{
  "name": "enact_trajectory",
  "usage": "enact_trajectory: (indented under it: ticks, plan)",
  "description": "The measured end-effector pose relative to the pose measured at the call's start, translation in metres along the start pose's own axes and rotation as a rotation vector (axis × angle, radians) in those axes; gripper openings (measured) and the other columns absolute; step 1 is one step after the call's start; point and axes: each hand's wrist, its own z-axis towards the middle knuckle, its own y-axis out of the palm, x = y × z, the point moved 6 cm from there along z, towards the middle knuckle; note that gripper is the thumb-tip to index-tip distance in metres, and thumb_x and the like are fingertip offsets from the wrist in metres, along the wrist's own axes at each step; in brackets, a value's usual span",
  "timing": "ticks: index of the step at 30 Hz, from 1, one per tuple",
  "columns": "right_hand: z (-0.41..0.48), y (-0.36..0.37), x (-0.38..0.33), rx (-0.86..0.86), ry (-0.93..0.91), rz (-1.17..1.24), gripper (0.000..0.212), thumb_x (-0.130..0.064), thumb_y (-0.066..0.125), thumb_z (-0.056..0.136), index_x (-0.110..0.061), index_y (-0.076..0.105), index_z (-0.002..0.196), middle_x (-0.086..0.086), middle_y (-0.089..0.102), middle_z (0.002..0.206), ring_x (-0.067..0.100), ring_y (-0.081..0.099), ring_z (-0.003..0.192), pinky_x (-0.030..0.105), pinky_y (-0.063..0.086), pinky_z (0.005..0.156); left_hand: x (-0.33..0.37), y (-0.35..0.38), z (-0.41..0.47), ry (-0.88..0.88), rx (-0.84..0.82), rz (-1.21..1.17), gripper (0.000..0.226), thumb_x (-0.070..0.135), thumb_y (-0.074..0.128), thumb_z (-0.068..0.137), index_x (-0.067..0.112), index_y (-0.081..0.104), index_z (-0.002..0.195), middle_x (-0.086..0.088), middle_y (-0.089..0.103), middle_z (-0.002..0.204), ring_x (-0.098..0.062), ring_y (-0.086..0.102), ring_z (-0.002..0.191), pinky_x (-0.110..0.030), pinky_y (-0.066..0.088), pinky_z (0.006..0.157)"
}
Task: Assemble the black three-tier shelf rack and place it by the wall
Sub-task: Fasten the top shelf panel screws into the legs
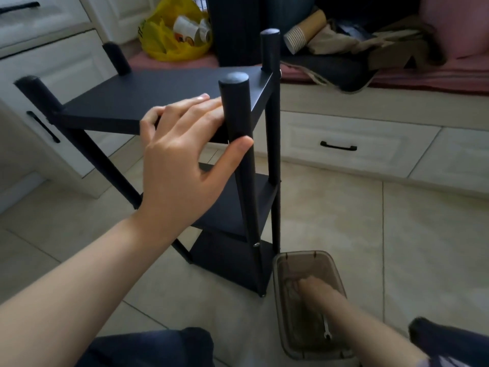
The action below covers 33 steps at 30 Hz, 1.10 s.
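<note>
The room has a pale tiled floor [397,234] and white drawer cabinets [344,139] with black handles; a yellow plastic bag [169,41] lies further behind.

The fingers [203,107] of my left hand [182,149] lie straight and close together, flat on the top board of the black three-tier shelf rack [148,96]. The thumb is spread away and touches the near round black post [234,102] just under that board. The rack stands upright on the floor, in front of my knees and near the cabinets, with all three boards on its four posts.

My right hand [313,286] is down inside the translucent brown plastic box [299,253], which stands just beside the foot of the rack. It is blurred behind the wall of the box, so I cannot tell if its fingers are spread or pinching something. A small silver wrench [327,331] lies in the box, nearer to me than the hand.

I judge the assembly is almost finished, and this step is fetching a part or tool for the last tightening. A silver screw [256,245] shows low on the near post. The next move calls for holding the rack steady while the right hand comes out. Placing by the wall is not yet done.
</note>
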Motion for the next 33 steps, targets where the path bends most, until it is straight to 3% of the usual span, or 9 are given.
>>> enact_trajectory:
  ticks: [2, 9, 14, 23, 33]
  plan:
    - [0.006, 0.014, 0.003, 0.02, -0.018, -0.116, 0.039, -0.01, 0.037, 0.103, -0.007, 0.048, 0.141, 0.016, 0.05, 0.144, 0.032, 0.051, 0.129, 0.043, 0.045, 0.103, -0.001, 0.0, -0.001, 0.002, 0.004, 0.0, 0.045, 0.048, 0.048, 0.103, 0.013, 0.071, 0.12, 0.004, 0.066, 0.128, -0.023, 0.057, 0.127, -0.047, 0.03, 0.107]
    - [0.036, 0.042, 0.026, 0.072, -0.031, -0.26, 0.045, -0.014, 0.031, 0.106, -0.002, 0.034, 0.15, 0.024, 0.03, 0.154, 0.039, 0.042, 0.135, 0.048, 0.041, 0.109, 0.002, 0.003, -0.002, -0.016, -0.005, 0.009, 0.048, 0.048, 0.044, 0.103, 0.011, 0.069, 0.122, 0.0, 0.067, 0.123, -0.024, 0.057, 0.123, -0.05, 0.032, 0.106]
    - [0.042, 0.042, 0.034, 0.168, 0.024, -0.299, 0.042, -0.007, 0.031, 0.105, -0.002, 0.042, 0.145, 0.02, 0.041, 0.148, 0.034, 0.043, 0.133, 0.043, 0.045, 0.101, 0.001, 0.005, -0.001, 0.006, 0.005, 0.012, 0.051, 0.049, 0.04, 0.104, 0.009, 0.068, 0.121, 0.008, 0.058, 0.117, -0.027, 0.058, 0.121, -0.051, 0.032, 0.105]
    - [0.048, 0.043, 0.041, 0.151, -0.014, -0.465, 0.038, -0.006, 0.034, 0.104, -0.005, 0.05, 0.138, 0.016, 0.052, 0.141, 0.032, 0.048, 0.129, 0.041, 0.046, 0.098, 0.001, 0.006, -0.002, 0.011, -0.004, 0.007, 0.052, 0.048, 0.039, 0.105, 0.009, 0.066, 0.122, 0.008, 0.058, 0.117, -0.027, 0.057, 0.12, -0.052, 0.031, 0.106]
    - [0.045, -0.001, 0.068, 0.25, -0.004, -0.473, 0.036, -0.01, 0.04, 0.104, -0.009, 0.051, 0.138, 0.015, 0.043, 0.144, 0.031, 0.045, 0.131, 0.039, 0.047, 0.099, 0.0, 0.006, -0.001, 0.005, -0.015, 0.011, 0.053, 0.05, 0.038, 0.104, 0.009, 0.066, 0.122, 0.01, 0.056, 0.116, -0.026, 0.057, 0.121, -0.053, 0.032, 0.106]
